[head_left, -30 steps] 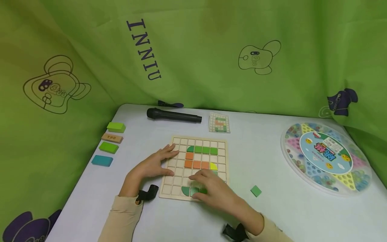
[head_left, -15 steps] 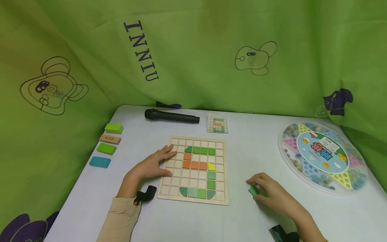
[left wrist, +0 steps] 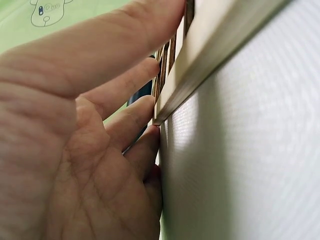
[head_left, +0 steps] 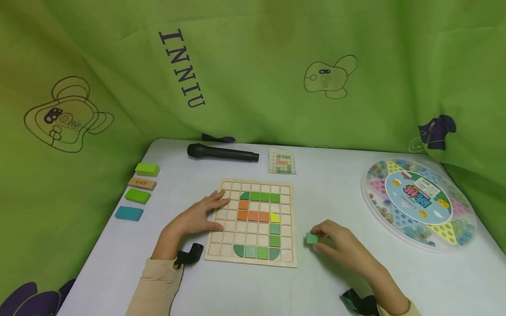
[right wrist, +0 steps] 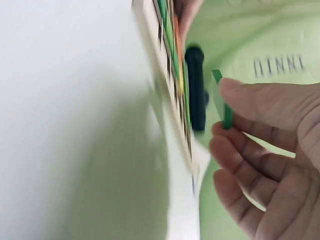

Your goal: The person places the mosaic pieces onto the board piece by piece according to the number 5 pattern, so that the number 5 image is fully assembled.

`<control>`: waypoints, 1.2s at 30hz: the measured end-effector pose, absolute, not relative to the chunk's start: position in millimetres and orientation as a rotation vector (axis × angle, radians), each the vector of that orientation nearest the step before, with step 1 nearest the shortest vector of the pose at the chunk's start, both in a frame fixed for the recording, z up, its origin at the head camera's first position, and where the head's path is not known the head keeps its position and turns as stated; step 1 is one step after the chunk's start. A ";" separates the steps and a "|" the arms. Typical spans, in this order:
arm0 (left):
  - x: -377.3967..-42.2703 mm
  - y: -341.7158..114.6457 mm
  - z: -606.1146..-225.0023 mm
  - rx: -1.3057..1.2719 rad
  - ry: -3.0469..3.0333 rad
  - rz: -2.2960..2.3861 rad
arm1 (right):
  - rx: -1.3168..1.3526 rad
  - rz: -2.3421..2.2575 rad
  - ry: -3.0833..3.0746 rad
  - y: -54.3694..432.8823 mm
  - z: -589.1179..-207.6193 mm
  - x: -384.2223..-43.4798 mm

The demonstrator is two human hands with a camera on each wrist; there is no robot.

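A wooden grid board (head_left: 253,235) lies on the white table, its cells partly filled with green, orange and yellow tiles. My left hand (head_left: 199,216) rests along the board's left edge, thumb and fingers spread; the left wrist view shows the fingertips (left wrist: 147,102) against the wooden rim. To the right of the board, my right hand (head_left: 344,245) pinches a green square tile (head_left: 312,238) between thumb and fingers. In the right wrist view that tile (right wrist: 222,100) is held edge-on, apart from the board.
Behind the board lie a black microphone (head_left: 223,152) and a small pattern card (head_left: 282,161). Several coloured blocks (head_left: 137,195) line the table's left side. A round marble game box (head_left: 419,204) sits at the right. Green cloth (head_left: 253,74) hangs behind.
My right hand has left the board, picked up the green tile from the table on the right, and brought it back leftward toward the board. The left hand has stayed in place.
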State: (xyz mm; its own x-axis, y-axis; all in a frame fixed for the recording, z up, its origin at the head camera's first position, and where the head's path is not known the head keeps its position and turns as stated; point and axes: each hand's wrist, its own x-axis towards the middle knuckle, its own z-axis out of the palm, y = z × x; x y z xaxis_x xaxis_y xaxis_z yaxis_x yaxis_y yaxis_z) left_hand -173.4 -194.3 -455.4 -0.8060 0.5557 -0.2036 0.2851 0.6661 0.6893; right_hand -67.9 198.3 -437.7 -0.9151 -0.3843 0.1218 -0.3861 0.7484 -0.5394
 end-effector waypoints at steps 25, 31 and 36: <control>-177.5 -194.7 -455.6 0.732 2.479 0.949 | 1.006 0.860 -3.010 43.3 -445.9 -112.5; -177.7 -194.1 -458.3 0.717 2.471 0.965 | 0.967 0.879 -3.039 44.4 -444.5 -110.4; -174.1 -193.4 -463.4 0.686 2.468 0.961 | 0.865 0.949 -3.004 76.0 -441.2 -102.4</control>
